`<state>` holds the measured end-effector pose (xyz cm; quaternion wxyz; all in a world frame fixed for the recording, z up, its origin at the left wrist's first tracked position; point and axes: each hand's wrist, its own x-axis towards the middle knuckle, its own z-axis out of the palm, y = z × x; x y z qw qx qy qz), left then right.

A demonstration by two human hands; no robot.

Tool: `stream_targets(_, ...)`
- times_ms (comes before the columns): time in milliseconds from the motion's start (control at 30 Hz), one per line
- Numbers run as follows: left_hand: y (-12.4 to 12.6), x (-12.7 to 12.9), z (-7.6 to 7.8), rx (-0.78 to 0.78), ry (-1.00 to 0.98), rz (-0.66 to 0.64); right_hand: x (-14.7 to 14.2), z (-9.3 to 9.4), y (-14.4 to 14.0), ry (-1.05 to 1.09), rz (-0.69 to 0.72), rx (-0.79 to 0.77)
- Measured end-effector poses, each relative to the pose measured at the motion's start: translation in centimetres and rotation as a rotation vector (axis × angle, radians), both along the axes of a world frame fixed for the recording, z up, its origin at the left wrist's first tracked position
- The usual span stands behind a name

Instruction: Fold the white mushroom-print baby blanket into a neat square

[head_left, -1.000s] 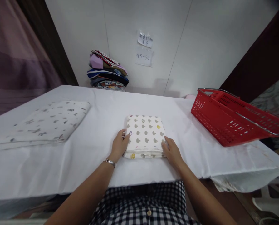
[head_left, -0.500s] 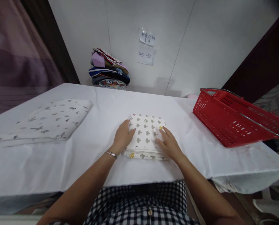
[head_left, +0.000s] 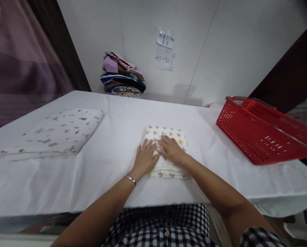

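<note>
A folded white cloth (head_left: 166, 132) printed with grey and yellow motifs lies near the front of the table. My left hand (head_left: 145, 158) rests flat on its left part, fingers stretched out and pointing away from me. Across the cloth's middle lies my right hand (head_left: 172, 150), palm down with its fingers extended toward the left. The two hands almost meet over the cloth and hide part of its print. Several layered edges show along its near side.
A larger folded white cloth (head_left: 63, 132) with a grey print lies at the table's left. A red plastic basket (head_left: 256, 133) stands at the right. Behind the white-covered table (head_left: 112, 137) rises a stack of folded fabrics (head_left: 122, 75) near the wall with paper signs (head_left: 164, 49).
Both hands have gone from the cloth's sides onto its top. My right hand has moved left to the middle. The view has shifted slightly.
</note>
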<state>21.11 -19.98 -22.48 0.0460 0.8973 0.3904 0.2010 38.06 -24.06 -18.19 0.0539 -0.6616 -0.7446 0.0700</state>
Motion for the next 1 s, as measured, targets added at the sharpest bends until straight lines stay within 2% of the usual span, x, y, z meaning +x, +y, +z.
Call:
stream_targets(167, -0.1, 0.0, -0.1, -0.030, -0.001, 0.000, 0.9, -1.1, 3.2, -0.042, 0.016, -0.025)
stream_targets(400, -0.1, 0.0, -0.1, -0.064, -0.022, 0.001, 1.1, -1.5, 2.6, -0.038, 0.004, -0.019)
stream_targets(533, -0.1, -0.1, -0.1, -0.060, -0.031, -0.002, 0.6, -1.2, 0.6, -0.015, 0.007, -0.069)
stream_targets(667, -0.1, -0.1, -0.1, -0.053, -0.041, 0.000, 0.3, -0.9, -2.7, 0.020, 0.045, -0.089)
stream_targets(833, -0.2, -0.1, 0.0, -0.041, -0.068, -0.007, -0.3, -1.3, -6.6, 0.013, 0.034, 0.031)
stream_targets(1000, -0.5, -0.6, 0.3, -0.031, -0.083, -0.025, -1.0, -2.1, -9.1, -0.065, 0.034, 0.144)
